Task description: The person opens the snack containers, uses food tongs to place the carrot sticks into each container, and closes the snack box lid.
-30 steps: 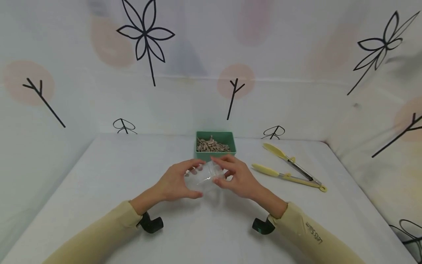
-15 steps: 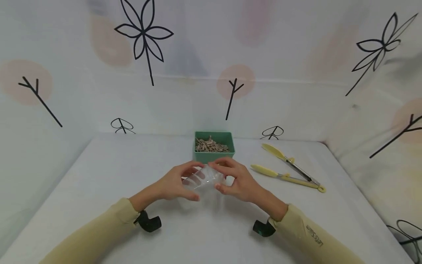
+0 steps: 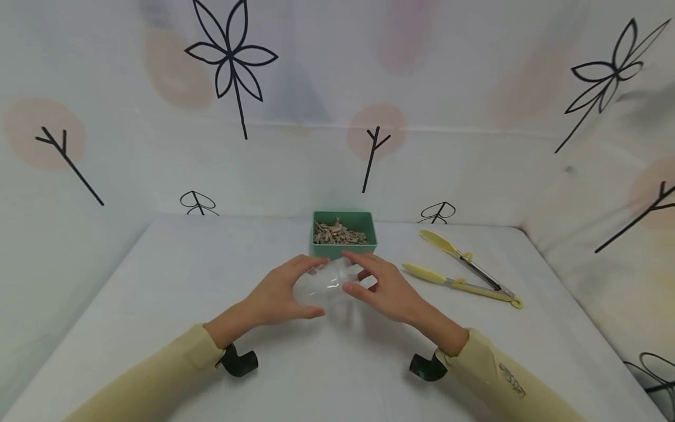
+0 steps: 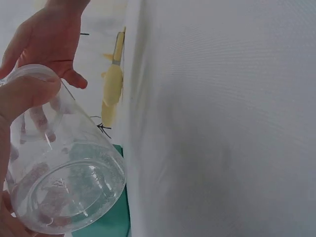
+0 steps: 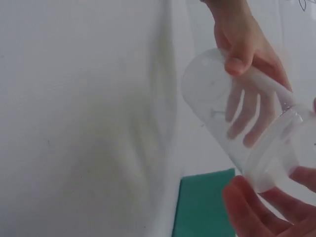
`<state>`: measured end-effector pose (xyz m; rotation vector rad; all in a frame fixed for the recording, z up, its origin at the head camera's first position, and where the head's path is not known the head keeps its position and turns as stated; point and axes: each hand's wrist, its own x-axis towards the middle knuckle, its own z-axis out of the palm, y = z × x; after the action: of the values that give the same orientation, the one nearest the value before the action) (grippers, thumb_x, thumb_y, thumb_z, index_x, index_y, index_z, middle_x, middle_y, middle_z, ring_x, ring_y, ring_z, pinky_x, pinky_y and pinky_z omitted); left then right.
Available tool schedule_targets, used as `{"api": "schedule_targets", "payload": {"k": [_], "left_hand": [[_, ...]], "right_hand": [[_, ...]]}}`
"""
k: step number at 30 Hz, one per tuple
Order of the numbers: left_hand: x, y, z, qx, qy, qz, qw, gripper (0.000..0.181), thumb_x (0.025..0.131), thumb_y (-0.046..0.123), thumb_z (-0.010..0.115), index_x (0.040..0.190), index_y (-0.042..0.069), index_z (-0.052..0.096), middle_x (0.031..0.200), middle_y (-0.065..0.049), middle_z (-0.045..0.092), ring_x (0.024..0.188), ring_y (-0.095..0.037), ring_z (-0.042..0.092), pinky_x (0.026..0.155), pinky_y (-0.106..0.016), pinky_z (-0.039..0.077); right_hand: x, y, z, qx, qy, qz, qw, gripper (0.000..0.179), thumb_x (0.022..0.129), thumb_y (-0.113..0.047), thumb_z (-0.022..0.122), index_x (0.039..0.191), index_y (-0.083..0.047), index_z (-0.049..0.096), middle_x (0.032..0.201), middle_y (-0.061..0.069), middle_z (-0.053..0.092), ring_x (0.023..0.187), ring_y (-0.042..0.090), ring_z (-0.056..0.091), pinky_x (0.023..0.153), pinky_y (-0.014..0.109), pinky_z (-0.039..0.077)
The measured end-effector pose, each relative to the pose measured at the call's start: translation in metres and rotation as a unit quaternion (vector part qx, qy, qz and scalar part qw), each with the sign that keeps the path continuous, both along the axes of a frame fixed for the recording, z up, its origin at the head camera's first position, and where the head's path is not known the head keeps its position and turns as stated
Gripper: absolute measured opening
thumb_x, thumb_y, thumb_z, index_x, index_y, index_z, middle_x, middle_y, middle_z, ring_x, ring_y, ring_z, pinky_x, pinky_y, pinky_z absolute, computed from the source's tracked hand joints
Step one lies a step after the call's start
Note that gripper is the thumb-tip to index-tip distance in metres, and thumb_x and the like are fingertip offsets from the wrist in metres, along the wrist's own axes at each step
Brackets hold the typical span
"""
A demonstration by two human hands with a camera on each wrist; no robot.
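Note:
A clear plastic jar (image 3: pixel 320 288) with nothing visible inside lies tilted between my two hands, above the table. My left hand (image 3: pixel 276 290) grips its body near the base, thumb below and fingers over the far side in the head view. Around the jar's mouth end are the curved thumb and fingers of my right hand (image 3: pixel 387 287). In the right wrist view, fingertips (image 5: pixel 239 190) of that hand meet the rim. The left wrist view shows the jar's round base (image 4: pixel 74 195) facing the camera.
Behind the hands stands a green box (image 3: pixel 344 248) holding brown, chip-like pieces (image 3: pixel 337 232). To the right lie yellow-tipped tongs (image 3: pixel 459 281), spread apart. A white cloth covers the table (image 3: pixel 211 252), and patterned fabric (image 3: pixel 295 170) surrounds it on the far and side edges.
The right hand's fingers have shifted about the jar's mouth and now spread slightly wider. The jar has tilted slightly and stays between both hands. Box and tongs have not moved.

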<state>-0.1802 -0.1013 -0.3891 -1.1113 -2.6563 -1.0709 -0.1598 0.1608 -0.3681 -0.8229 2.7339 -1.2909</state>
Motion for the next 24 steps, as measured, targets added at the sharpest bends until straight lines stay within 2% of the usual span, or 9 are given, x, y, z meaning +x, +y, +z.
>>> {"api": "schedule_targets", "payload": {"k": [3, 7, 10, 12, 16, 20, 22, 24], "left_hand": [[0.003, 0.000, 0.001, -0.023, 0.024, 0.009, 0.9994, 0.082, 0.073, 0.040, 0.088, 0.145, 0.025, 0.051, 0.133, 0.003, 0.058, 0.119, -0.017, 0.054, 0.094, -0.046, 0.051], [0.004, -0.002, 0.001, -0.047, 0.040, 0.014, 0.9980, 0.082, 0.074, 0.046, 0.087, 0.144, 0.023, 0.053, 0.129, 0.003, 0.061, 0.114, -0.017, 0.055, 0.090, -0.042, 0.052], [0.005, -0.002, 0.001, -0.058, 0.035, 0.017, 0.9976, 0.081, 0.075, 0.048, 0.085, 0.145, 0.024, 0.053, 0.126, 0.002, 0.063, 0.111, -0.018, 0.057, 0.087, -0.041, 0.053], [0.006, -0.002, 0.000, -0.061, 0.028, 0.022, 0.9975, 0.081, 0.075, 0.048, 0.085, 0.145, 0.024, 0.052, 0.126, 0.002, 0.063, 0.112, -0.018, 0.058, 0.087, -0.041, 0.053], [0.008, -0.002, -0.001, -0.070, 0.039, 0.037, 0.9961, 0.083, 0.074, 0.047, 0.086, 0.145, 0.024, 0.051, 0.131, 0.002, 0.062, 0.113, -0.016, 0.056, 0.088, -0.040, 0.054], [0.011, 0.000, -0.001, -0.071, 0.056, 0.044, 0.9949, 0.083, 0.073, 0.047, 0.087, 0.145, 0.025, 0.052, 0.131, 0.002, 0.062, 0.112, -0.014, 0.054, 0.086, -0.041, 0.055], [0.013, 0.000, -0.001, -0.070, 0.052, 0.042, 0.9953, 0.083, 0.073, 0.047, 0.087, 0.145, 0.025, 0.052, 0.130, 0.001, 0.063, 0.112, -0.015, 0.054, 0.086, -0.041, 0.055], [0.015, 0.001, -0.001, -0.068, 0.041, 0.040, 0.9960, 0.084, 0.073, 0.048, 0.087, 0.145, 0.025, 0.051, 0.129, 0.000, 0.064, 0.111, -0.015, 0.055, 0.086, -0.041, 0.055]], "right_hand": [[0.001, 0.000, 0.001, 0.003, -0.006, -0.002, 1.0000, 0.066, 0.093, -0.039, 0.070, 0.149, -0.015, 0.046, 0.137, 0.004, 0.053, 0.107, 0.023, 0.062, 0.075, 0.029, 0.058], [0.001, 0.003, 0.001, -0.017, -0.005, 0.033, 0.9993, 0.064, 0.092, -0.025, 0.075, 0.149, -0.014, 0.047, 0.141, 0.007, 0.051, 0.114, 0.029, 0.059, 0.087, 0.043, 0.057], [0.001, 0.004, 0.001, -0.025, -0.007, 0.060, 0.9979, 0.065, 0.090, -0.015, 0.075, 0.149, -0.015, 0.047, 0.146, 0.008, 0.046, 0.124, 0.032, 0.053, 0.095, 0.053, 0.051], [0.001, 0.004, 0.001, -0.021, -0.006, 0.062, 0.9978, 0.067, 0.089, -0.013, 0.075, 0.150, -0.016, 0.046, 0.149, 0.008, 0.043, 0.128, 0.032, 0.050, 0.096, 0.056, 0.049], [0.003, 0.001, 0.002, 0.004, -0.023, 0.015, 0.9996, 0.071, 0.092, -0.029, 0.073, 0.154, -0.018, 0.039, 0.149, 0.007, 0.042, 0.124, 0.031, 0.054, 0.090, 0.047, 0.055], [0.006, -0.003, 0.004, 0.041, -0.057, -0.035, 0.9969, 0.075, 0.093, -0.045, 0.069, 0.155, -0.019, 0.036, 0.142, 0.007, 0.050, 0.109, 0.025, 0.062, 0.079, 0.033, 0.057], [0.007, -0.004, 0.005, 0.051, -0.068, -0.038, 0.9957, 0.074, 0.093, -0.047, 0.068, 0.154, -0.017, 0.038, 0.138, 0.006, 0.054, 0.106, 0.023, 0.063, 0.077, 0.031, 0.056], [0.008, -0.003, 0.006, 0.043, -0.074, -0.024, 0.9961, 0.071, 0.094, -0.043, 0.068, 0.152, -0.013, 0.041, 0.136, 0.007, 0.056, 0.107, 0.025, 0.063, 0.079, 0.032, 0.057]]}}
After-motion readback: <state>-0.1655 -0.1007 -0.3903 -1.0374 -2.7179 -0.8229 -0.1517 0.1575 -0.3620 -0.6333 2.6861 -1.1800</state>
